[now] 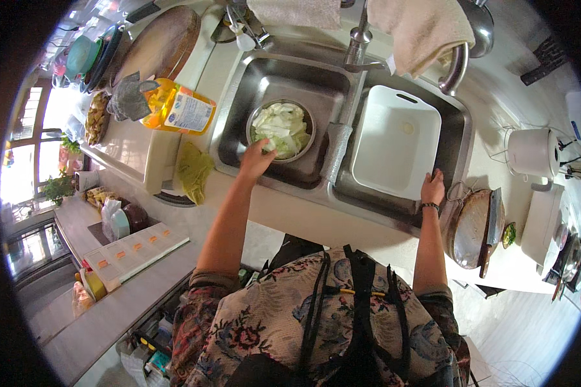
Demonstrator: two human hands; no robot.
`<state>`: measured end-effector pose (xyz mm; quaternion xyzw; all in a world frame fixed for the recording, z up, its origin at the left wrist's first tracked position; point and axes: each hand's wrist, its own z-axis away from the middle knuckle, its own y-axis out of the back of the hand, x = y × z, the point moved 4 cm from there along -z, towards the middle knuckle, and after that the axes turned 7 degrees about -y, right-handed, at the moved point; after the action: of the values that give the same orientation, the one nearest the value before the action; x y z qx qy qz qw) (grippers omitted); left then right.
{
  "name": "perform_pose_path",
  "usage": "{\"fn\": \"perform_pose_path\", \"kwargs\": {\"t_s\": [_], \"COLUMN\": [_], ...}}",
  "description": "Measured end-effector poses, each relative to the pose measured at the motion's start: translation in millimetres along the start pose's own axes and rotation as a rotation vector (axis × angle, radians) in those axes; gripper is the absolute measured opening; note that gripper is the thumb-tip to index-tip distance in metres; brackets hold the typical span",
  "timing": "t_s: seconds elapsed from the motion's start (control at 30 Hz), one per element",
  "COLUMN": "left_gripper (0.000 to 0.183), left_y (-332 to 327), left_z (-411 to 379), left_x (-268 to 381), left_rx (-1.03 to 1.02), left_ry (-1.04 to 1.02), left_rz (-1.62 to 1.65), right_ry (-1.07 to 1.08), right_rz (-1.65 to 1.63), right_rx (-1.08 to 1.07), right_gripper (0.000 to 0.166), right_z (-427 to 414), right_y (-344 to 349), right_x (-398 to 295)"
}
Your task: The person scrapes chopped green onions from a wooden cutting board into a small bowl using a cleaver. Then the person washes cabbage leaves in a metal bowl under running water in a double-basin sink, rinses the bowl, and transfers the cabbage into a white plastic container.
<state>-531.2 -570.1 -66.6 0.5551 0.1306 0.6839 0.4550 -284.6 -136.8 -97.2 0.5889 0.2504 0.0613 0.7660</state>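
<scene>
A round metal bowl [312,139] filled with cut pale-green leafy vegetable [282,126] stands in the left basin of a double steel sink [336,150]. At its near left rim is my left hand [258,159], the fingers over the edge against the leaves. In the right basin lies a white plastic tub [394,140] with a slot handle; a little water may be in it, but I cannot tell. My right hand [432,186] holds the tub's near right edge, its thumb and fingers partly hidden. A dark bracelet circles that wrist.
A steel faucet [358,43] with towels rises behind the sink divider. Left are a bottle of orange liquid [186,109], a yellow-green cloth [194,171] and a round wooden board [162,43]. On the right, a cleaver [494,217] lies on a round board [467,232] near a white cooker [532,152].
</scene>
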Motion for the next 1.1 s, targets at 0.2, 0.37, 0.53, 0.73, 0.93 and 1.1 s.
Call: {"fn": "perform_pose_path", "kwargs": {"t_s": [0.2,0.37,0.53,0.73,0.93,1.1], "left_gripper": [0.049,0.035,0.023,0.015,0.022,0.024], "left_y": [-6,-25,-36,-42,-13,41], "left_z": [-47,-52,-58,-72,-50,14], "left_x": [-86,-86,-93,-108,-81,26], "left_rx": [0.272,0.037,-0.114,0.012,-0.02,-0.082], "left_ry": [0.325,0.766,0.777,0.75,0.597,0.32], "left_rz": [0.103,0.673,0.836,0.926,0.935,0.883], "right_ry": [0.372,0.625,0.747,0.708,0.703,0.834], "right_rz": [-0.188,-0.333,-0.406,-0.39,-0.405,-0.434], "right_rx": [0.319,0.18,-0.068,-0.165,-0.154,-0.098], "right_gripper": [0.046,0.043,0.034,0.03,0.032,0.045], "right_z": [41,88,123,144,150,160], "right_y": [40,37,12,-5,25,79], "right_x": [-59,-136,-192,-192,-193,-237]}}
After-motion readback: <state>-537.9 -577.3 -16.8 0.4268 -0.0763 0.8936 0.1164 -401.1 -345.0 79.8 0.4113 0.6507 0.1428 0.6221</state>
